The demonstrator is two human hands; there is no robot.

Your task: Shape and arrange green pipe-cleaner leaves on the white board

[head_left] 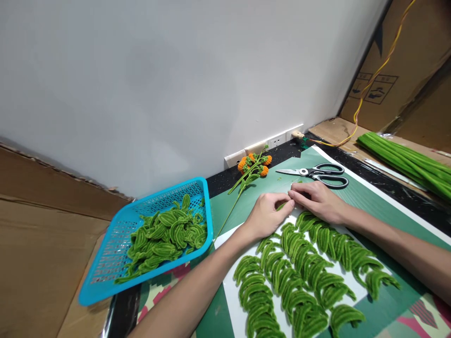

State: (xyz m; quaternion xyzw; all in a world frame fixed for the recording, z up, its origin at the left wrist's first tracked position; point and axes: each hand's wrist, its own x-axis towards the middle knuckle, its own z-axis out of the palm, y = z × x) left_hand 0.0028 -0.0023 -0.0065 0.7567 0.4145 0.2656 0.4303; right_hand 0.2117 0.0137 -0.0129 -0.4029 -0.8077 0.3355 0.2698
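Observation:
My left hand (pixel 268 215) and my right hand (pixel 320 199) meet over the top of a white sheet (pixel 230 281), thumbs and fingers pinched close together. A bit of a fuzzy green leaf (pixel 281 206) shows between the left thumb and forefinger. What the right fingertips pinch is hidden or too small to make out. Below the hands, curved fuzzy green leaves (pixel 305 256) lie overlapping in several rows on the sheet. Just beyond the right hand are scissors (pixel 315 173) with black and grey handles, lying partly spread.
To the left, a blue plastic basket (pixel 207 211) holds a heap of green leaves. A stem with orange pumpkin-like pieces (pixel 243 169) lies near the wall sockets (pixel 276 141). Green fuzzy sticks (pixel 405 159) are bundled at right, near a yellow cord (pixel 382 65) and cardboard (pixel 416 56).

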